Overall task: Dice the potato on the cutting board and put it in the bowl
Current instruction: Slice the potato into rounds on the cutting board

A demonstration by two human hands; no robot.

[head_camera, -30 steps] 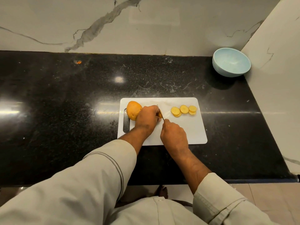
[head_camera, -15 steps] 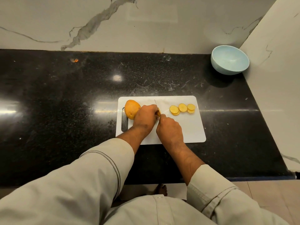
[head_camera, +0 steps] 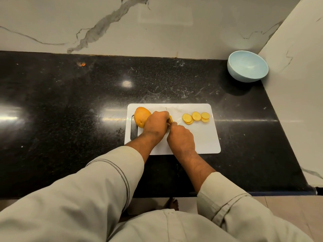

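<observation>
The cutting board point(head_camera: 206, 142) lay on the black counter point(head_camera: 70, 119), its handle slot toward the left. At the board's left end sat the potato point(head_camera: 141, 116), uncut end outward, lying lengthwise so that its right end faced the blade. The left hand point(head_camera: 155, 125) was curled over the potato's right portion, fingers gripping it from above, evidently to pin it against rolling while keeping the fingertips behind the cut line. Immediately to the right, the knife point(head_camera: 168, 114) stood against the cut face, only a thin length of blade visible beyond the knuckles. The right hand point(head_camera: 181, 137) was closed around the knife's handle, which was itself hidden. Further right, the slices point(head_camera: 195, 117) lay overlapping in a short row, apparently set clear of the working area. They were rounds, not yet dice. The bowl point(head_camera: 247, 66) stood well apart in the far right corner, with nothing visible inside it.
</observation>
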